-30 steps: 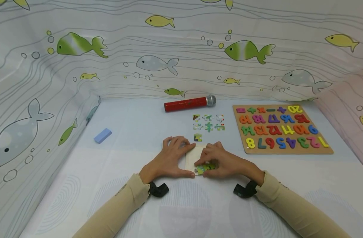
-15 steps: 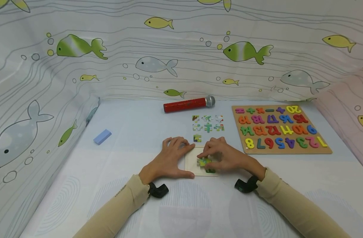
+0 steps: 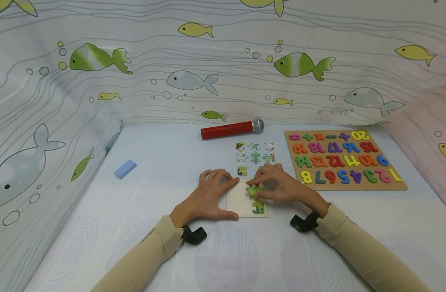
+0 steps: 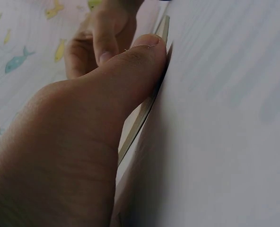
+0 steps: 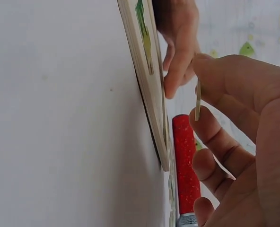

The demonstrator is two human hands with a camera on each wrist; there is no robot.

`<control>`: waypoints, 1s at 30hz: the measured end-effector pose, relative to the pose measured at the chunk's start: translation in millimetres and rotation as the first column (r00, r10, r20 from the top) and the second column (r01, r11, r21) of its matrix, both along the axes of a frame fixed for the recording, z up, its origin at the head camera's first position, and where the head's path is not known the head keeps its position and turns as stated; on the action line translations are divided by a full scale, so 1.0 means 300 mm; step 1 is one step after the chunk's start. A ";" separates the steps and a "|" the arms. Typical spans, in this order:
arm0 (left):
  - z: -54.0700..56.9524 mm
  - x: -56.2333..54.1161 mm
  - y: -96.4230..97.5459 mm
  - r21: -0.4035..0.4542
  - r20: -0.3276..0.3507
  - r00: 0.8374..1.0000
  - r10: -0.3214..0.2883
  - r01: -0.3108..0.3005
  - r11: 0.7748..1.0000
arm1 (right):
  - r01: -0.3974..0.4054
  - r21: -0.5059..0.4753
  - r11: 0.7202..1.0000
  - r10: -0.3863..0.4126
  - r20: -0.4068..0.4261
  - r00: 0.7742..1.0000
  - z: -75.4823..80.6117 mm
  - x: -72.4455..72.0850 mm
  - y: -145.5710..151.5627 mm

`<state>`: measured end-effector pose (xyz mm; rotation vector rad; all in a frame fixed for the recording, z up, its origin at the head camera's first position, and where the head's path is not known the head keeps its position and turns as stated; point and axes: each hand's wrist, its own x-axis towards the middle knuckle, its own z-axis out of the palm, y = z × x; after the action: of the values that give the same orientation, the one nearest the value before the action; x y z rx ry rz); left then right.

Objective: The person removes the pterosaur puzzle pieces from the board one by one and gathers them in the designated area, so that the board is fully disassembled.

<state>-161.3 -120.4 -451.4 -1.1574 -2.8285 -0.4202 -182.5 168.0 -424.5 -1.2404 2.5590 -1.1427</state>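
A small square wooden puzzle tray (image 3: pixel 241 202) lies on the table before the person. The left hand (image 3: pixel 212 196) holds its left side, index finger at the far edge and thumb along the near edge; in the left wrist view the thumb (image 4: pixel 144 61) lies against the tray's rim. The right hand (image 3: pixel 281 184) pinches a green jigsaw piece (image 3: pixel 253 190) over the tray's upper right. In the right wrist view that thin piece (image 5: pixel 198 101) stands edge-on between the fingertips, apart from the tray. Another green piece (image 3: pixel 258 208) lies in the tray's near right corner.
Several loose jigsaw pieces (image 3: pixel 255 157) lie in rows beyond the tray. A red toy microphone (image 3: pixel 230 129) lies behind them. To the right is a number puzzle board (image 3: pixel 347 162), to the left a blue block (image 3: pixel 126 168). A fish-patterned cloth (image 3: pixel 244 61) hangs around the table.
The right hand has lifted the green piece from the tray's near right and moved it away from the person toward the far right corner. The corner piece has come into sight; the left hand stays put.
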 end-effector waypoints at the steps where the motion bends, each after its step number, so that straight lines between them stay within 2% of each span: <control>1: 0.001 0.001 0.000 0.004 -0.004 1.000 -0.002 0.002 1.000 | 0.007 -0.002 1.000 -0.007 -0.003 1.000 -0.001 -0.002 0.002; 9: 0.005 0.004 0.001 -0.003 0.003 1.000 0.001 0.000 1.000 | 0.087 -0.027 0.996 -0.088 -0.069 0.994 -0.011 -0.046 0.024; 17: 0.006 0.008 0.000 -0.008 0.000 1.000 -0.002 0.002 1.000 | 0.182 0.016 0.983 -0.182 -0.009 0.983 -0.026 -0.101 0.041; 30: 0.005 0.009 -0.001 -0.007 0.007 1.000 0.006 -0.006 1.000 | 0.193 0.050 0.980 -0.192 -0.024 0.981 -0.034 -0.142 0.025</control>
<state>-158.7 -120.6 -450.0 -1.1504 -2.8414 -0.4157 -225.2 175.5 -434.6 -1.0155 2.7548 -1.0929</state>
